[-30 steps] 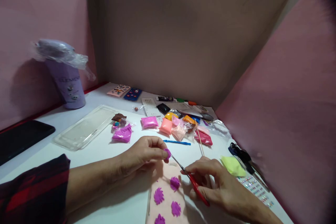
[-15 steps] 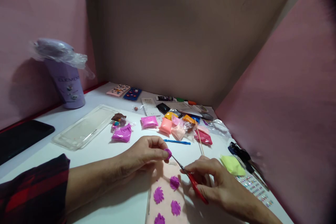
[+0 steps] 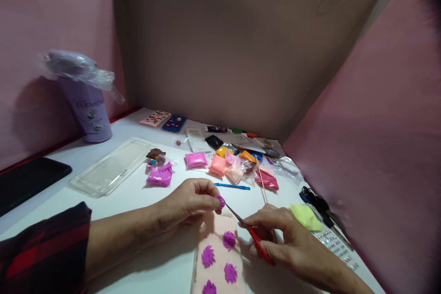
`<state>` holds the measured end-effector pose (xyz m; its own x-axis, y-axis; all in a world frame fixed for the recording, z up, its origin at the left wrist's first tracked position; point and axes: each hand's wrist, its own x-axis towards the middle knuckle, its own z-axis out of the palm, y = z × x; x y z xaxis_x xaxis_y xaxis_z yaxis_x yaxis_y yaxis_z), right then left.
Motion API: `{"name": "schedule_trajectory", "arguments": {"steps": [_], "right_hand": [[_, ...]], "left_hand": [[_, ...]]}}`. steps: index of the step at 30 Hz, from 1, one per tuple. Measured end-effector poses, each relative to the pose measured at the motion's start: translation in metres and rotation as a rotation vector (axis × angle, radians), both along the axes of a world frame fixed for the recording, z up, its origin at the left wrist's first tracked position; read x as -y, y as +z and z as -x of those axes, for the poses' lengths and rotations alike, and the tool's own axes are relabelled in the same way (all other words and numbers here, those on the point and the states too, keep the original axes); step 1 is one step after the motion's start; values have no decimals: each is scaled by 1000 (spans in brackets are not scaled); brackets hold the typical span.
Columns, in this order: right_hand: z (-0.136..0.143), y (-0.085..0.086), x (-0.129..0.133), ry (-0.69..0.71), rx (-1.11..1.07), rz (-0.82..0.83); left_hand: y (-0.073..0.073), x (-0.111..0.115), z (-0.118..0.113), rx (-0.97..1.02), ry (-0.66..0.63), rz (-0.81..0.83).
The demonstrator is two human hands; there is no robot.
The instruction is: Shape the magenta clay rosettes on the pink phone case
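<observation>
Between its thumb and fingertips, my left hand (image 3: pixel 193 200) pinches a small purple clay piece (image 3: pixel 220 202). My right hand (image 3: pixel 282 234) grips red-handled scissors (image 3: pixel 257 241), whose narrow tips reach the right edge of that piece. Below both hands lies a phone case (image 3: pixel 219 257) covered in pale peach clay, with several purple fringed clay flowers (image 3: pixel 208 256) on it. The frame's bottom edge cuts off the near end of the case. A blue modelling tool (image 3: pixel 232 186) rests on the table just beyond my fingers.
Packets of coloured clay, among them a purple packet (image 3: pixel 160 175) and a crimson packet (image 3: pixel 267 180), lie across the middle. A clear case (image 3: pixel 112 167) and a black phone (image 3: pixel 34 179) sit left, near a lilac tumbler (image 3: pixel 86 105). To the right are a yellow packet (image 3: pixel 306 217) and gem stickers (image 3: pixel 336 248).
My right hand and the scissors have shifted very slightly to the right, while the tips stay at the clay's edge. My left hand holds the same place.
</observation>
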<state>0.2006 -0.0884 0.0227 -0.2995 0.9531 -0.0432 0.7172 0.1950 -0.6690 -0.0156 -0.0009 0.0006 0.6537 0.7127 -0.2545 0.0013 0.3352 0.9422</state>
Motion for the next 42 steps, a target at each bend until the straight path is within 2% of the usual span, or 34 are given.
{"name": "schedule_trajectory", "arguments": {"steps": [7,18,42], "right_hand": [[-2,0,0,-7,57,-14],[-1,1,0,13,5,23],[-3,-3,-2,50,-19,-18]], "left_hand": [[3,-1,0,7,-29,21],[3,0,0,18,-33,27],[0,0,-1,11,-19,10]]}}
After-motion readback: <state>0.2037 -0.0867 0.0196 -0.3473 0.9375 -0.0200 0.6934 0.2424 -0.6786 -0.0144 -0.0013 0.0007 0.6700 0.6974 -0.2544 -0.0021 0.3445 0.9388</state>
